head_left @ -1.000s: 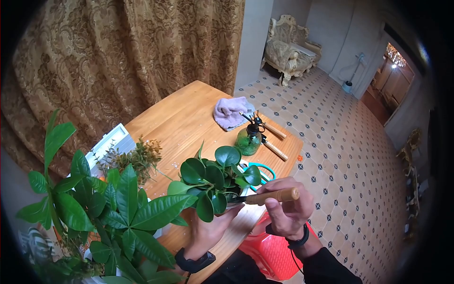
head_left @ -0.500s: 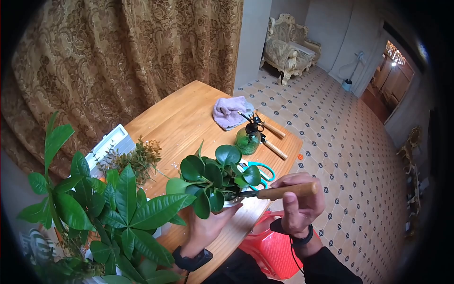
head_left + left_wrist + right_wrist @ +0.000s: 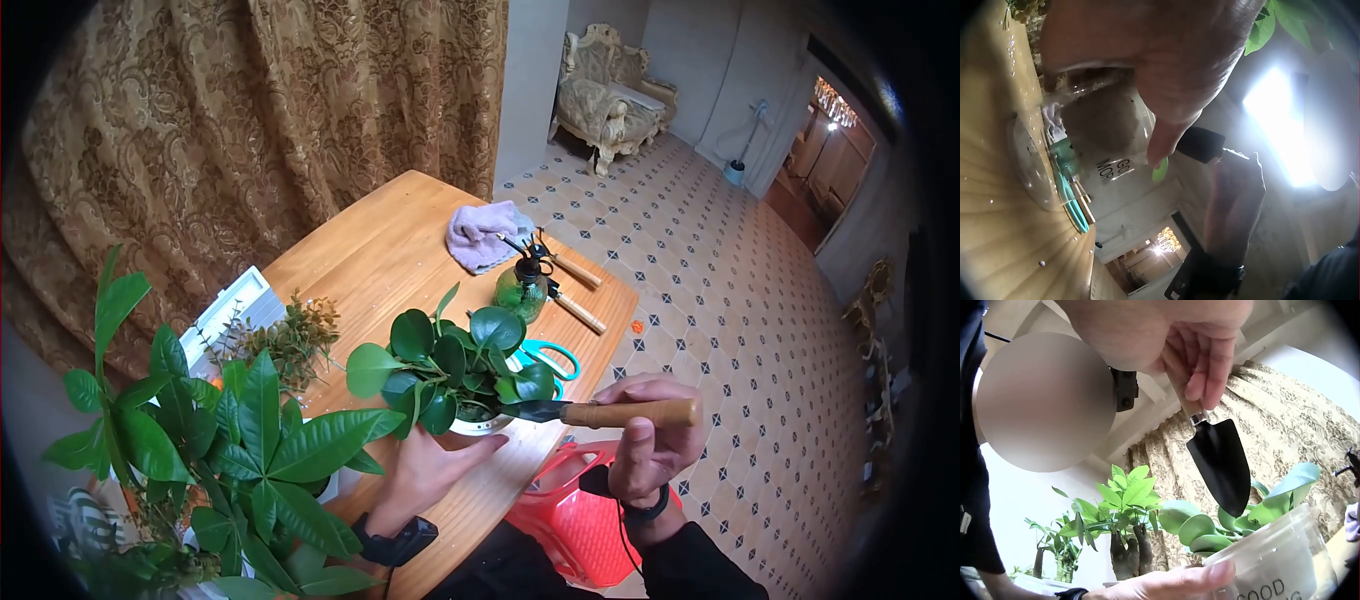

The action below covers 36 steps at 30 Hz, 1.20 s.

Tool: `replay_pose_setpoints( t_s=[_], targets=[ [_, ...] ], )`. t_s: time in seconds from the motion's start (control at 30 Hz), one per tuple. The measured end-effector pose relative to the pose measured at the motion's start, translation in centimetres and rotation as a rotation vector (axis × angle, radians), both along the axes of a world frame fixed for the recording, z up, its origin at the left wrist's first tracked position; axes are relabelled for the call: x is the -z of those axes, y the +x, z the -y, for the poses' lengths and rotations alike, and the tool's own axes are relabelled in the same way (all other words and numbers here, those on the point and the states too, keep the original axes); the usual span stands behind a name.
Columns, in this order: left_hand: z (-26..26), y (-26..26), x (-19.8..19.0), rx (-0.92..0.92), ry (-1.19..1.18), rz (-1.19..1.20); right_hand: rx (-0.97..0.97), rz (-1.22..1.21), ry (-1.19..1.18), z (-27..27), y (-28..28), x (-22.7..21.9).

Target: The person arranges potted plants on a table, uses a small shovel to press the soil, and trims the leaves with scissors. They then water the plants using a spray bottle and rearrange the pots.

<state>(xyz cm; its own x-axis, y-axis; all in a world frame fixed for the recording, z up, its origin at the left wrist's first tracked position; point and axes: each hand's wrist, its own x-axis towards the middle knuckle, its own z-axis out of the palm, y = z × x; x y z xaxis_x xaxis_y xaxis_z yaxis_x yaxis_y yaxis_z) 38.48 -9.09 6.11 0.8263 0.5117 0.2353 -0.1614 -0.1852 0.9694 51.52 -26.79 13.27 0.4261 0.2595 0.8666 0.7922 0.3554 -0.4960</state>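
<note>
My left hand [image 3: 425, 475] grips a clear plastic pot [image 3: 1285, 556] with black lettering on its side, the thumb along its wall near the rim. The pot stands tilted, and a plant [image 3: 465, 355] with round, thick green leaves grows in it. My right hand [image 3: 655, 435] holds a small trowel by its wooden handle [image 3: 645, 412]. The trowel's black blade [image 3: 1222, 465] points down at the leaves, its tip close over the pot's rim. In the left wrist view the pot's dark contents [image 3: 1104, 119] show through the wall.
Teal-handled scissors [image 3: 555, 360], a green spray bottle [image 3: 520, 292], wooden-handled tools [image 3: 580, 312] and a lilac cloth [image 3: 485, 235] lie beyond the pot on the wooden table [image 3: 370, 230]. Large leafy plants [image 3: 265, 430] crowd the left. A red plastic stool [image 3: 590, 530] stands below the table's edge.
My right hand has moved right with the trowel, drawing the blade back toward the pot's near rim so more of it shows. The leaves have shifted, and more of the pot's rim is visible.
</note>
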Motion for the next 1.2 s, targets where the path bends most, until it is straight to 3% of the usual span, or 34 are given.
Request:
replay_pose_setpoints(
  t_s=[0.1,0.33,0.5,0.63,0.7,0.73,0.8,1.13,1.2],
  targets=[
    [0.8,-0.1,-1.7,-0.001,0.006,-0.075,0.005,-0.055,0.072,0.4,-0.2,0.0],
    [0.6,0.2,-1.1,-0.059,-0.034,-0.031,0.13,-0.092,0.098,1.3,0.2,-0.6],
    [-0.9,-1.1,-0.2,0.083,-0.039,-0.052,0.171,-0.179,0.146,1.2,1.7,-1.1],
    [-0.5,-1.4,0.1,0.079,0.006,-0.094,0.168,-0.225,0.097,1.6,2.4,-0.8],
    [0.9,-0.9,-0.9,-0.105,0.163,0.007,0.169,-0.229,0.081,1.7,2.6,-0.7],
    [1.1,-0.8,-0.6,-0.103,0.162,0.006,0.172,-0.228,0.08,1.8,2.6,-0.7],
    [1.4,-0.4,0.1,-0.056,-0.004,-0.058,0.174,-0.228,0.079,1.8,2.6,-0.8],
    [1.8,-0.1,-1.7,-0.127,-0.036,-0.071,0.15,-0.205,0.051,1.7,2.1,-1.6],
    [0.8,-0.4,-1.3,-0.041,-0.059,-0.06,0.17,-0.207,0.063,1.8,2.2,-1.4]
  ],
)
